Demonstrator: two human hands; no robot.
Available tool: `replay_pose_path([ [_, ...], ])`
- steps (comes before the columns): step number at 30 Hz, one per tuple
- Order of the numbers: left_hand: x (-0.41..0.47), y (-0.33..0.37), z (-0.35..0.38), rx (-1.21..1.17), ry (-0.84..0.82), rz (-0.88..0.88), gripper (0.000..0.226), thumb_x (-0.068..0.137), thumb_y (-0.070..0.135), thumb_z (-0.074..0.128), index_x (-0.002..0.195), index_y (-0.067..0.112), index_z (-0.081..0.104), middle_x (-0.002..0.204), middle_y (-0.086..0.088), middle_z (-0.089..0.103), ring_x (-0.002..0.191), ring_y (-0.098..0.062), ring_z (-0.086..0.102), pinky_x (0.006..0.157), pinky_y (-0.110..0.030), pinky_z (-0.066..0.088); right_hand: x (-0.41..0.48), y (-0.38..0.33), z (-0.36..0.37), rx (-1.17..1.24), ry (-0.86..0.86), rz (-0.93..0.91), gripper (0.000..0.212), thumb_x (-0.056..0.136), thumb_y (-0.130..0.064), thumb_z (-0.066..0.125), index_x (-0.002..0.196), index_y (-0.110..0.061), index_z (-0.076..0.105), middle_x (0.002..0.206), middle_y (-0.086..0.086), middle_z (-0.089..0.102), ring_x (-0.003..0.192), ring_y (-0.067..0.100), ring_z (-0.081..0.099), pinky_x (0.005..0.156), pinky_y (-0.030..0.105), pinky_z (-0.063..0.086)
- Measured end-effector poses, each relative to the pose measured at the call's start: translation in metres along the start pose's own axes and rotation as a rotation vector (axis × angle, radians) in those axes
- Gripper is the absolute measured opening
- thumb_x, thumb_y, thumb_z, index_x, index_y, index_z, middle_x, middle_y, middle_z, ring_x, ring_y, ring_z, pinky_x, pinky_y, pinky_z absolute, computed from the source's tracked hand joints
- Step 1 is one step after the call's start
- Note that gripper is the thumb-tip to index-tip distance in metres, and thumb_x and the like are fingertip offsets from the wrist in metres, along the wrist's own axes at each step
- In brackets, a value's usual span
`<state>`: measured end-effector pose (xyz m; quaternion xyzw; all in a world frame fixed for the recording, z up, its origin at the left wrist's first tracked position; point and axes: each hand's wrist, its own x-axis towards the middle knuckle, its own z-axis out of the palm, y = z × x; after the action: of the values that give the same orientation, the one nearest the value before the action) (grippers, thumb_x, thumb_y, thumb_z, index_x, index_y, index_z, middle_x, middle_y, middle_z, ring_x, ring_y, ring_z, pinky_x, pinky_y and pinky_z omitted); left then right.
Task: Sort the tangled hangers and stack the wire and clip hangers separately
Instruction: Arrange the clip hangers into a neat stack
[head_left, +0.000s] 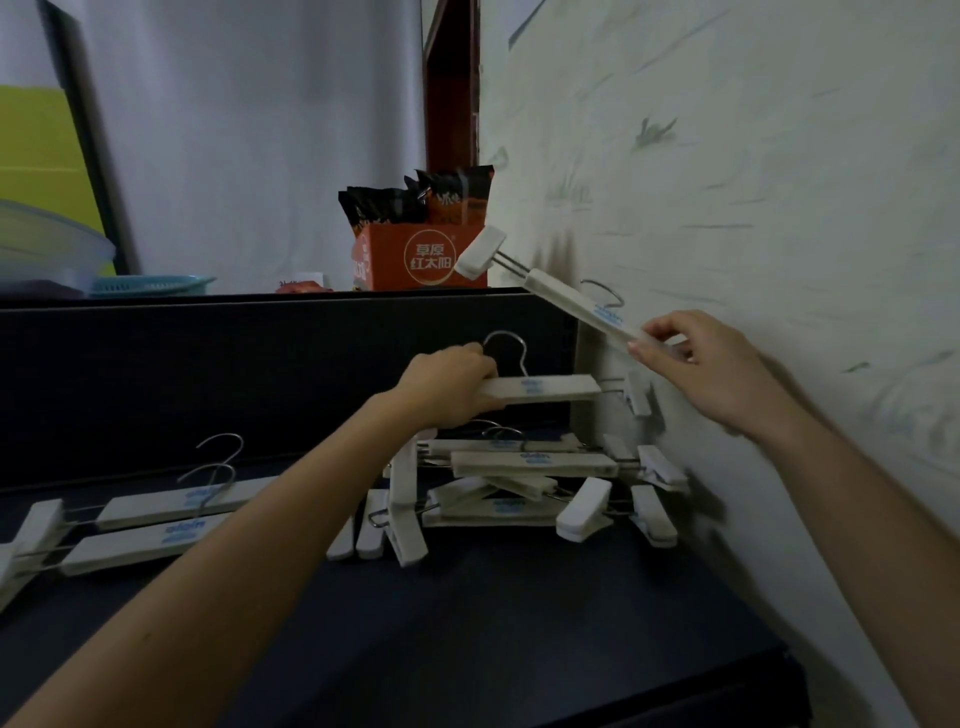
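On the right side stands one big white wall (727, 156) with grey scribbles on it. Next to it is one dark table (519, 623), and all the hangers are on it or just over it.

One messy pile (519, 478) of white clip hangers lies on the table, right beside the wall. The hangers cross over each other. About five bars show, but they are too tangled to count for sure.

At the left of the table, two clip hangers (171, 506) lie neatly side by side, well apart from the pile. Their hooks point to the back.

Two more hangers are up in the air. The left hand (452, 384) has its fingers curled round one end of the level hanger (545, 388), just over the pile. The right hand (711, 369) pinches the low end of the tilted hanger (576, 306), near the wall. Its far end points up and has one white clip.

Behind the table sit one orange box (421, 260) with dark snack bags in it, one clear bowl (47, 244) at the far left, and one blue basket (150, 285).
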<state>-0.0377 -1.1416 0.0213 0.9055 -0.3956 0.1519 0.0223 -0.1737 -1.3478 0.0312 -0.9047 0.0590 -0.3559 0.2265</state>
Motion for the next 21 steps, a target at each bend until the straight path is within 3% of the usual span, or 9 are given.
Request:
replay_pose_path([
  [4, -0.009, -0.011, -0.017, -0.047, 0.173, -0.034, 0.041, 0.088, 0.043, 0.051, 0.121, 0.019, 0.054, 0.112, -0.002, 0.049, 0.094, -0.017, 0.049, 0.071, -0.031, 0.037, -0.001, -0.009, -0.002, 0.068, 0.070, -0.046, 0.029, 0.089, -0.033, 0.058, 0.110, -0.013, 0.060, 0.103, 0.000, 0.055, 0.079, 0.012, 0.054, 0.071, 0.028, 0.039],
  [7, -0.034, -0.031, -0.036, -0.127, 0.258, -0.054, 0.040, 0.086, 0.044, 0.055, 0.120, 0.022, 0.056, 0.110, 0.001, 0.052, 0.090, -0.012, 0.048, 0.069, -0.031, 0.035, -0.003, -0.024, -0.006, 0.088, 0.081, -0.102, 0.031, 0.089, -0.033, 0.059, 0.111, -0.012, 0.061, 0.106, 0.003, 0.057, 0.087, 0.018, 0.055, 0.072, 0.029, 0.040],
  [11, -0.096, -0.065, -0.051, -0.181, 0.360, -0.075, 0.039, 0.081, 0.043, 0.061, 0.114, 0.023, 0.062, 0.100, 0.004, 0.058, 0.085, -0.013, 0.052, 0.074, -0.038, 0.047, -0.013, -0.052, -0.001, 0.122, 0.057, -0.201, 0.021, 0.088, -0.033, 0.059, 0.104, -0.019, 0.060, 0.100, 0.001, 0.058, 0.081, 0.015, 0.057, 0.067, 0.026, 0.042],
  [13, -0.134, -0.080, -0.057, -0.243, 0.357, -0.084, 0.045, 0.074, 0.052, 0.061, 0.109, 0.024, 0.065, 0.094, 0.007, 0.058, 0.080, -0.016, 0.056, 0.073, -0.044, 0.050, -0.019, -0.070, 0.006, 0.148, 0.020, -0.238, 0.018, 0.087, -0.033, 0.060, 0.102, -0.023, 0.059, 0.095, -0.002, 0.061, 0.081, 0.012, 0.059, 0.065, 0.022, 0.044],
  [16, -0.187, -0.101, -0.062, -0.288, 0.330, -0.107, 0.055, 0.065, 0.064, 0.051, 0.105, 0.029, 0.066, 0.091, 0.013, 0.058, 0.077, -0.016, 0.059, 0.069, -0.044, 0.052, -0.026, -0.097, 0.020, 0.136, -0.019, -0.300, 0.027, 0.087, -0.036, 0.059, 0.108, -0.021, 0.061, 0.094, -0.004, 0.063, 0.082, 0.014, 0.059, 0.070, 0.031, 0.049],
  [21, -0.259, -0.124, -0.060, -0.359, 0.192, -0.131, 0.057, 0.062, 0.081, 0.044, 0.102, 0.044, 0.061, 0.097, 0.024, 0.056, 0.085, -0.003, 0.060, 0.067, -0.021, 0.050, -0.035, -0.140, 0.046, 0.130, -0.049, -0.369, 0.028, 0.085, -0.041, 0.058, 0.108, -0.024, 0.060, 0.088, -0.012, 0.058, 0.076, 0.004, 0.055, 0.067, 0.030, 0.047],
])
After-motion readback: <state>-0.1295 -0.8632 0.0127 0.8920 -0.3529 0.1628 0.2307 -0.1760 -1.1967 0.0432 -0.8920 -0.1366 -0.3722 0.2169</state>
